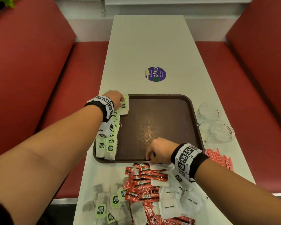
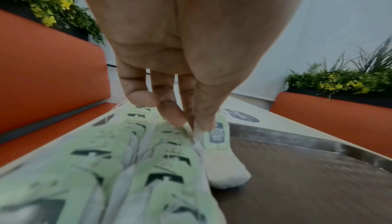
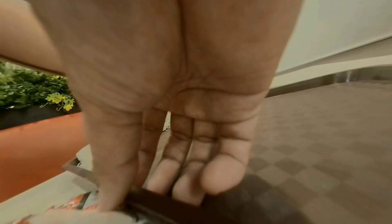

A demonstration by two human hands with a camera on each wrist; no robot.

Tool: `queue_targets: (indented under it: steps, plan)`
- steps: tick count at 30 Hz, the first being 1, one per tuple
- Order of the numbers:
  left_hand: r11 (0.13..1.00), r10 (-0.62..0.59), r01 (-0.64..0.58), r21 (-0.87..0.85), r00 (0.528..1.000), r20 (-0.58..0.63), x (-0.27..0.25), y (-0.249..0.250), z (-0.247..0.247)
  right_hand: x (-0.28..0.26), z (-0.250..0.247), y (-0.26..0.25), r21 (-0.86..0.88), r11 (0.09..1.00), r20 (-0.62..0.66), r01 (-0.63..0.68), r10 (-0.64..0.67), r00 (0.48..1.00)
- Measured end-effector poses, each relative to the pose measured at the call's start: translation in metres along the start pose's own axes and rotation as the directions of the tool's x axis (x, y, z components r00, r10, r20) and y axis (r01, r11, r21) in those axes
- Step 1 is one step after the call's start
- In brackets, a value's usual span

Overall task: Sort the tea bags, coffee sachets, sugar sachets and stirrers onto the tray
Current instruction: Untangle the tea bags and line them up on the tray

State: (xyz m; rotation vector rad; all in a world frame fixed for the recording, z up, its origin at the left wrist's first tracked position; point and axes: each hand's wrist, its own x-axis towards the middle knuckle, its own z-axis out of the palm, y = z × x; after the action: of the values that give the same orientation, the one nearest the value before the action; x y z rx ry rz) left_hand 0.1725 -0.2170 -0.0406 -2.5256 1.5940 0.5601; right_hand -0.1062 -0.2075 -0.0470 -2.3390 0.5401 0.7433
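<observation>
At the far left corner of the brown tray (image 1: 161,120), the left hand (image 1: 114,98) pinches a pale tea bag (image 2: 220,160) with a light green tag, set just beside a row of tea bags (image 1: 109,140) along the tray's left edge. The right hand (image 1: 159,151) grips the tray's near rim, fingers inside, thumb outside. Red coffee sachets (image 1: 144,181) and white sugar sachets (image 1: 173,205) lie heaped on the table (image 1: 144,46)

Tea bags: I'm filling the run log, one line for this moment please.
left hand pinches tea bag at tray far-left | right hand grips tray near rim | coffee sachets unsorted
</observation>
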Motion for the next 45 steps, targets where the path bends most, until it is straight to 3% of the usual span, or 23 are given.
queue_targets:
  steps: [6, 12, 16, 21, 25, 29, 32, 36, 42, 45]
  plan:
    - [1.000, -0.018, 0.018, -0.025, 1.000, -0.009, 0.015, 0.002, 0.008, 0.001, 0.001, 0.001, -0.002, 1.000, 0.000, -0.018, 0.018, 1.000]
    - [0.999, -0.048, 0.046, -0.029, 0.995, -0.092, 0.014, 0.017, 0.013, 0.001, 0.002, 0.002, 0.009, 1.000, 0.002, -0.020, 0.020, 1.000]
    - [0.997, -0.028, 0.027, 0.070, 1.000, 0.005, 0.012, 0.032, 0.023, 0.001, 0.001, 0.002, 0.015, 1.000, 0.008, -0.027, 0.027, 1.000]
    - [0.997, -0.047, 0.046, 0.055, 0.999, 0.011, 0.008, 0.033, 0.023, 0.001, 0.002, 0.002, 0.013, 1.000, 0.003, -0.026, 0.026, 1.000]
    - [0.996, -0.010, 0.000, -0.088, 0.994, -0.108, -0.019, 0.038, 0.010, -0.002, 0.004, -0.002, -0.061, 0.998, -0.015, -0.018, 0.017, 1.000]
    - [0.964, 0.096, -0.149, -0.219, 0.967, -0.235, -0.080, 0.035, 0.002, -0.008, 0.007, -0.018, -0.148, 0.988, -0.091, 0.044, -0.058, 0.994]
    - [0.951, 0.171, -0.202, -0.232, 0.974, -0.145, -0.135, 0.025, 0.014, -0.012, 0.016, -0.042, -0.199, 0.968, -0.132, 0.150, -0.179, 0.975]
    - [0.968, 0.203, -0.188, -0.167, 0.976, 0.077, -0.191, 0.008, 0.050, -0.006, 0.034, -0.071, -0.316, 0.910, -0.068, 0.267, -0.302, 0.951]
    - [0.986, 0.164, -0.160, -0.038, 0.937, 0.309, -0.244, -0.020, 0.092, 0.009, 0.069, -0.095, -0.420, 0.862, -0.002, 0.283, -0.313, 0.950]
    - [0.984, 0.176, -0.178, -0.029, 0.919, 0.353, -0.260, -0.020, 0.106, 0.013, 0.079, -0.100, -0.488, 0.835, -0.005, 0.256, -0.296, 0.955]
